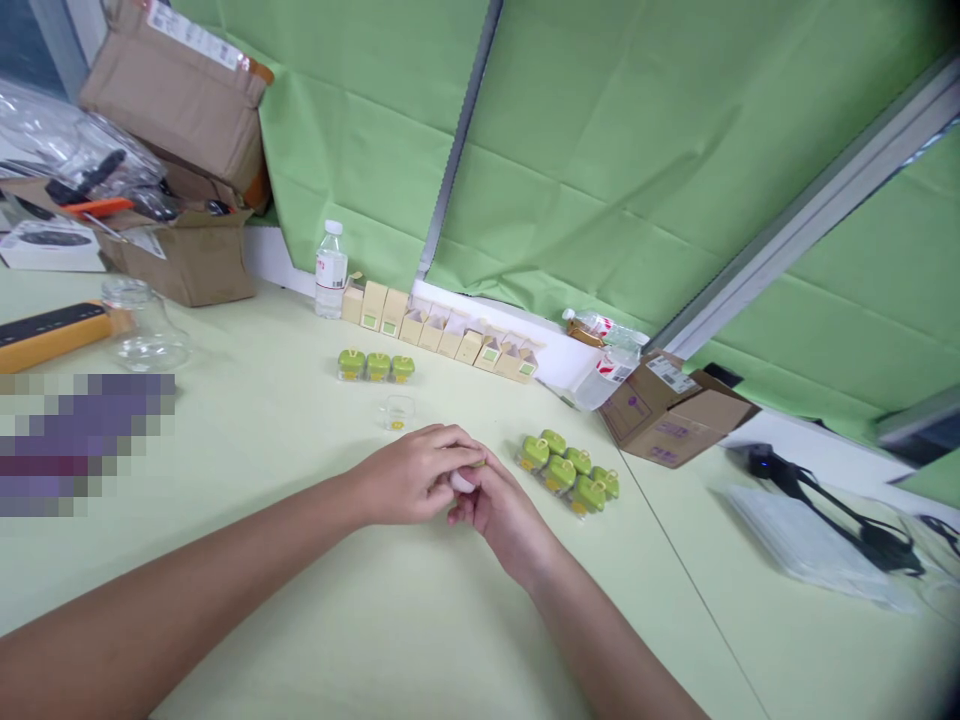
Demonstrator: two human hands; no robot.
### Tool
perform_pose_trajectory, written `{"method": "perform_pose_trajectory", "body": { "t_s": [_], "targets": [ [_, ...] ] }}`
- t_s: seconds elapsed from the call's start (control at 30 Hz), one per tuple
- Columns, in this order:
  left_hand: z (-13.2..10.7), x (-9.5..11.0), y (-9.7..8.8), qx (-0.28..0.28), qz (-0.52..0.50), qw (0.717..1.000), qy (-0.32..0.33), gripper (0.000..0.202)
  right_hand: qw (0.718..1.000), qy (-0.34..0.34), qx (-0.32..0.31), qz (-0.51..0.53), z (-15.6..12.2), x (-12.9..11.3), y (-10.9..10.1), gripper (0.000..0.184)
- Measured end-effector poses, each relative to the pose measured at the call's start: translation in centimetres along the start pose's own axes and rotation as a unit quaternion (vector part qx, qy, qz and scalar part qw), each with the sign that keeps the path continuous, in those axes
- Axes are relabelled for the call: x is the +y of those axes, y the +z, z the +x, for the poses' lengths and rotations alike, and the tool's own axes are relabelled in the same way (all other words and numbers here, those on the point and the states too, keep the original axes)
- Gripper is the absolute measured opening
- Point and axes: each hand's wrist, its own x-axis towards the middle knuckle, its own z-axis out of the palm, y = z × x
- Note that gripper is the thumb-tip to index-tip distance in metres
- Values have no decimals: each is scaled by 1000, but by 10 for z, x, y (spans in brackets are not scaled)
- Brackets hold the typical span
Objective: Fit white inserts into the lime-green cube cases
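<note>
The counter [360,620] carries a row of boxes [451,338], set along its back perhaps to save space. In front, the left hand [409,475] and right hand [499,505] are clamped on one small whitish piece [461,482] — probably for steadiness.

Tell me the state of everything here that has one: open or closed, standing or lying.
Left hand: fingers on small pale item
Right hand: holding it too
Clear cup: no lid on
Three green-lidded containers: lids on
Right container cluster: lids on
Small boxes: standing in a row, several flaps up
Water bottle: capped, upright
Black device: blue light lit
Left carton: open
</note>
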Motion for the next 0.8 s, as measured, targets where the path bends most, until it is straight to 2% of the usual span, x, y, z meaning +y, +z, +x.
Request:
{"method": "perform_pose_trajectory", "body": {
  "t_s": [0.27,0.37,0.5,0.6,0.8],
  "targets": [
    [-4,4,-7,-53,-12,997,-50,63,995,11,54,-85,2,-1,-7,29],
    [-5,4,-6,-66,-24,996,-48,64,991,8,66,-119,2,-2,-7,25],
    [-5,4,-2,-64,-42,997,-30,61,989,8,19,-143,0,-3,-4,20],
    [-5,4,-1,-64,-66,995,-40,60,989,6,-13,-148,-2,-5,-2,22],
    [-4,3,-5,-58,-92,993,-48,56,988,2,-18,-154,-3,-8,-6,26]
  ]
}}
